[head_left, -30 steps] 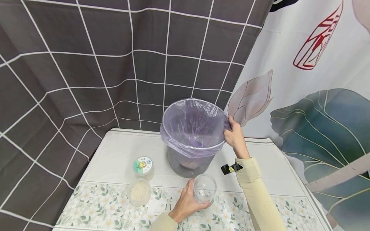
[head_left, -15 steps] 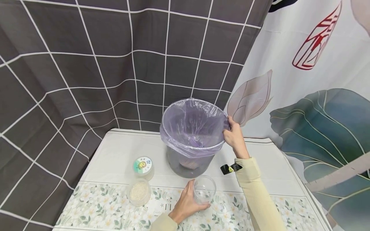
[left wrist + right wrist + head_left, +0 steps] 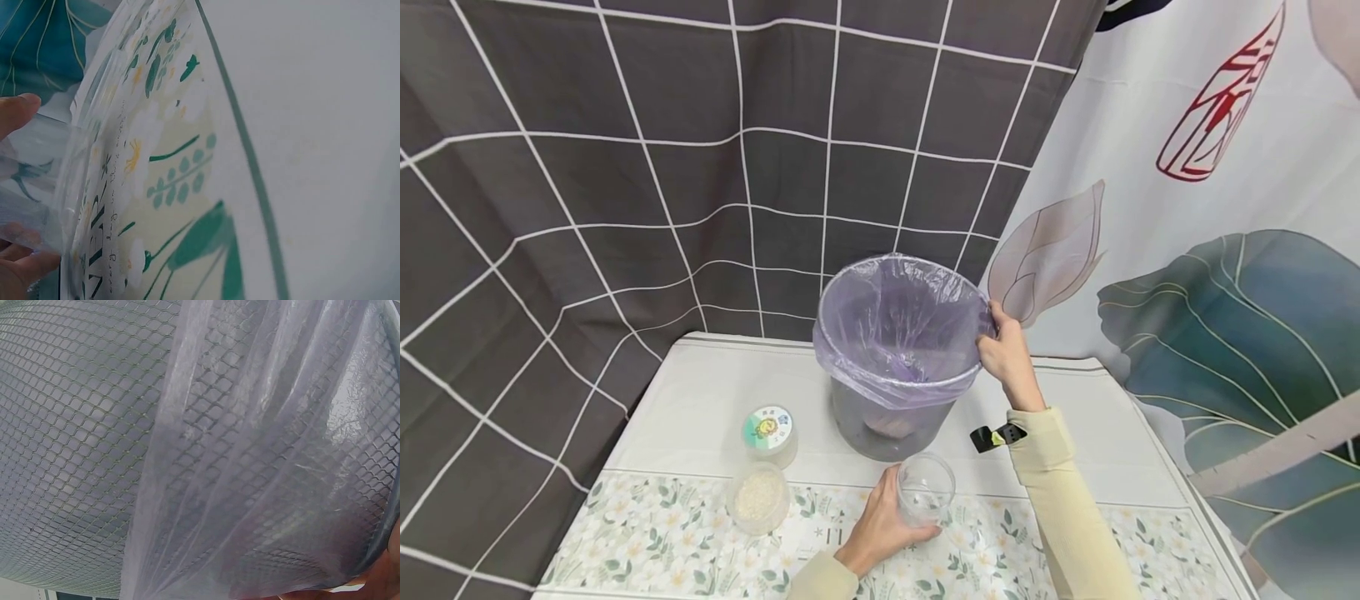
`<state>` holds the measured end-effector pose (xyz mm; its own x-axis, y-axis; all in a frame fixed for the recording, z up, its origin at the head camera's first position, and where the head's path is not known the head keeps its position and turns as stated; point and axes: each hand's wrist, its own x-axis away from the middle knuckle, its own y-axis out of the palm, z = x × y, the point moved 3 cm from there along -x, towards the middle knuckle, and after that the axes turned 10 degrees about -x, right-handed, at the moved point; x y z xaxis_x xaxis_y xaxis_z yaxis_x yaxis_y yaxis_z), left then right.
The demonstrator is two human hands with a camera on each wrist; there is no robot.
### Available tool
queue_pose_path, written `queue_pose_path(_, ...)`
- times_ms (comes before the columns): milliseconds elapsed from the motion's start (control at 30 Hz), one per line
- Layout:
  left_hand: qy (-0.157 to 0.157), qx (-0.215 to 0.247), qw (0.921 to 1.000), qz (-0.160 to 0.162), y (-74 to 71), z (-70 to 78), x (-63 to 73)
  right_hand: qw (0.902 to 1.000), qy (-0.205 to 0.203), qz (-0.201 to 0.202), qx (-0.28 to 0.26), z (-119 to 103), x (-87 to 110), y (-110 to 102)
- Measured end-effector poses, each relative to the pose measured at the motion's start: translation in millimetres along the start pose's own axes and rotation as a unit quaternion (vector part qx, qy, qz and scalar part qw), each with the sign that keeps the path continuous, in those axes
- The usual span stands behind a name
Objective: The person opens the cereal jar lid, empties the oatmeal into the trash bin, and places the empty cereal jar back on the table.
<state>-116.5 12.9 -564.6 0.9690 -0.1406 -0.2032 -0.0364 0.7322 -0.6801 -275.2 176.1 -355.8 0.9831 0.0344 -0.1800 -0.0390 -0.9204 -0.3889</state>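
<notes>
A mesh trash can (image 3: 880, 429) lined with a thin purple bag (image 3: 887, 333) stands at the back middle of the table. My right hand (image 3: 1006, 354) grips its rim on the right side, over the folded bag edge; in the right wrist view the bag hangs over the wire mesh (image 3: 75, 437). In front of the can, my left hand (image 3: 883, 521) holds a clear plastic cup (image 3: 927, 492), with fingers and thumb around its side. The left wrist view shows the same cup (image 3: 37, 169) between thumb and fingers, close over the floral cloth.
To the left stand a clear tub of pale grains (image 3: 758, 500) and, behind it, a tub with a green and white printed lid (image 3: 769, 429). A dark checked curtain (image 3: 700, 167) hangs behind, and a printed white curtain (image 3: 1150, 275) hangs to the right of the table (image 3: 730, 367).
Both hands, the cup and the trash can keep their places relative to each other. The whole head view has shifted very slightly.
</notes>
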Motion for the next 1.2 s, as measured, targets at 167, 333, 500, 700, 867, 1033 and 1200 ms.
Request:
queue_pose_path(167, -0.002, 0.003, 1.0000, 0.001, 0.5, -0.4, 0.5, 1.0000, -0.003, 0.002, -0.002, -0.5, 0.3, 0.5)
queue_pose_path(333, -0.010, 0.001, 0.9999, -0.009, 1.9, -2.5, 1.8, 1.0000, -0.003, 0.002, -0.003, -0.9, 0.1, 1.4)
queue_pose_path(500, -0.003, -0.003, 1.0000, -0.009, 3.0, -3.6, 1.6, 1.0000, -0.001, 0.000, -0.006, -0.6, -0.3, 1.4)
queue_pose_path(700, -0.001, -0.008, 1.0000, -0.005, 3.6, -4.3, 1.9, 1.0000, 0.001, 0.003, -0.004, -1.3, 0.4, 0.3)
queue_pose_path(867, -0.008, -0.007, 0.9999, -0.011, 3.9, -4.7, 4.4, 1.0000, -0.005, 0.000, -0.003, -1.1, 0.7, 1.6)
queue_pose_path(1033, -0.002, -0.006, 1.0000, -0.005, 4.7, -4.2, 4.8, 1.0000, -0.004, 0.000, -0.005, -0.4, 0.7, 1.0)
queue_pose_path(1200, 0.009, -0.005, 0.9999, 0.010, 6.0, -4.3, 4.3, 1.0000, -0.002, -0.002, -0.005, 0.2, -0.2, 0.1)
